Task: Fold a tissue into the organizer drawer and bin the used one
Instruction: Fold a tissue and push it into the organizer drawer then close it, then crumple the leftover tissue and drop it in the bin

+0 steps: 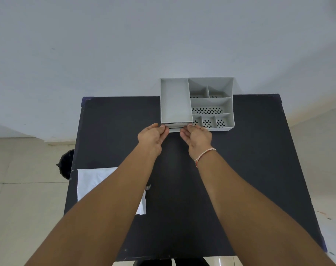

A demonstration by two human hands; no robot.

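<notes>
Both hands meet at the organizer's (211, 104) near edge. The left hand (152, 138) and right hand (196, 138) pinch the drawer (175, 129) front at its two corners, likely to slide it evenly; how far open it is, I cannot tell. The tissue (92, 181) lies flat on the black table (249, 150), partly under the left forearm. A dark bin (66, 164) sits beyond the table's left edge.

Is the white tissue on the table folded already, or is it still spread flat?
Spread flat. The tissue lies as one open sheet on the black table, partly hidden under the left forearm.
</notes>
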